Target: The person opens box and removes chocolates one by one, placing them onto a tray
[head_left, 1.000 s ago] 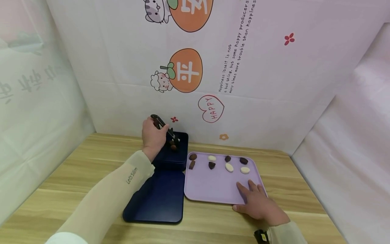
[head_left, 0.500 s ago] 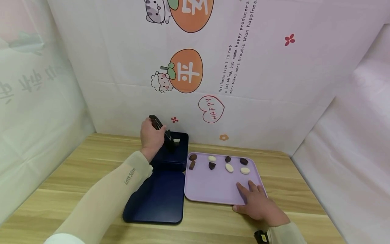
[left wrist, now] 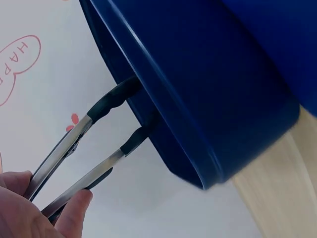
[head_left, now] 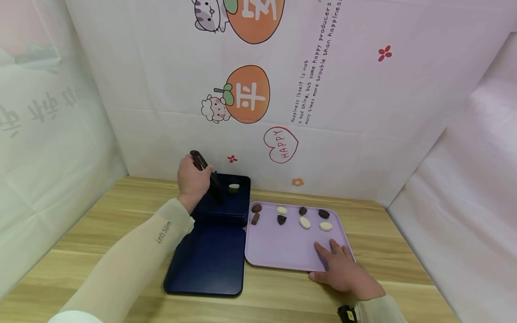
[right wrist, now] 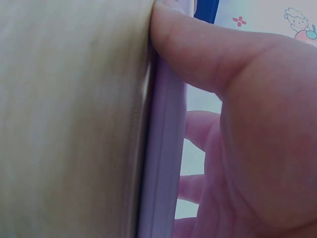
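Note:
My left hand [head_left: 193,179] grips a pair of tongs [left wrist: 74,144] with metal arms and dark tips. The tips reach down inside the deep navy box [head_left: 226,220] at the back left; in the left wrist view they stand apart and the box wall hides their ends. Beside them in the box lie a white piece [head_left: 234,185] and a dark brown piece [head_left: 233,191], like chocolates. My right hand [head_left: 343,271] rests with spread fingers on the near right corner of a lilac tray [head_left: 278,249], its thumb along the front edge.
Two rows of brown and white chocolate-like pieces, among them a white oval [head_left: 325,226], lie toward the tray's back. A flat navy lid [head_left: 208,269] lies in front of the box on the wooden table [head_left: 282,296]. A printed cloth [head_left: 343,157] hangs behind.
The tongs and left hand have shifted left, away from the pieces in the box. The brown piece, earlier under the tips, now lies against the white one. The right hand has kept still.

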{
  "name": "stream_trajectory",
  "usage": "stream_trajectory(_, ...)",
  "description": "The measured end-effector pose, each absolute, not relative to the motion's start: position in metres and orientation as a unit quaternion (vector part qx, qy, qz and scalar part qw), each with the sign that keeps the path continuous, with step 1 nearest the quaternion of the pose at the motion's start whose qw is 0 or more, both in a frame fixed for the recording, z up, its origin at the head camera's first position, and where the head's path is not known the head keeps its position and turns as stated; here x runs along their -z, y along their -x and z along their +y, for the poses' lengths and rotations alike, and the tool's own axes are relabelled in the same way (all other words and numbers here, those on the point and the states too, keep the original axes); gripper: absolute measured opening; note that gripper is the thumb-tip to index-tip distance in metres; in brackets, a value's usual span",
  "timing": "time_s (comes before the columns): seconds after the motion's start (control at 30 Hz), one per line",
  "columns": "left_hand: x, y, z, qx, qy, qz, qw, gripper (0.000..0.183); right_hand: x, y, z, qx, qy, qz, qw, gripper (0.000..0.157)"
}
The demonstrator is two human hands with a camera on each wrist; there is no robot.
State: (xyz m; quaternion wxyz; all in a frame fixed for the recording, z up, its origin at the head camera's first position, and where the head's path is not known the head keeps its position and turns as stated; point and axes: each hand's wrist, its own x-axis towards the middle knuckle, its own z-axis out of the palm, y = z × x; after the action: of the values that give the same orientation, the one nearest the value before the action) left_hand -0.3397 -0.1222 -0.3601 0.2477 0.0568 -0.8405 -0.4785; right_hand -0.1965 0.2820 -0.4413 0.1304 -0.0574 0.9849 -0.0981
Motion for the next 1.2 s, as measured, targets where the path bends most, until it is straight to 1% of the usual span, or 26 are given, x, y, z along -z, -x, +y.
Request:
stream_trajectory(0.17, 0.355, 0.338, -0.132, 0.447, -0.044, -0.855, 0.26, 0.048, 0.44, 0.196, 0.282, 0.095, 0.056, 0.986, 0.129, 0.096)
stream_trajectory(0.37, 0.349, 0.334, -0.139, 0.409, -0.016, -0.875, 0.259, 0.051, 0.44, 0.194, 0.282, 0.092, 0.056, 0.987, 0.123, 0.096)
stream_trajectory(0.53, 0.344, 0.326, -0.138, 0.363, 0.032, -0.892, 0.268, 0.049, 0.44, 0.193, 0.282, 0.1, 0.056, 0.986, 0.124, 0.096)
stream_trajectory(0.77, 0.333, 0.312, -0.12, 0.329, 0.117, -0.89, 0.293, 0.039, 0.441, 0.193, 0.282, 0.101, 0.059, 0.986, 0.121, 0.095)
stream_trajectory(1.03, 0.317, 0.292, -0.097, 0.374, 0.196, -0.848, 0.321, 0.027, 0.442, 0.194, 0.282, 0.099, 0.055, 0.986, 0.126, 0.096)
stream_trajectory(1.2, 0.31, 0.275, -0.085, 0.383, 0.26, -0.814, 0.35, 0.031, 0.442, 0.195, 0.282, 0.093, 0.055, 0.986, 0.125, 0.096)
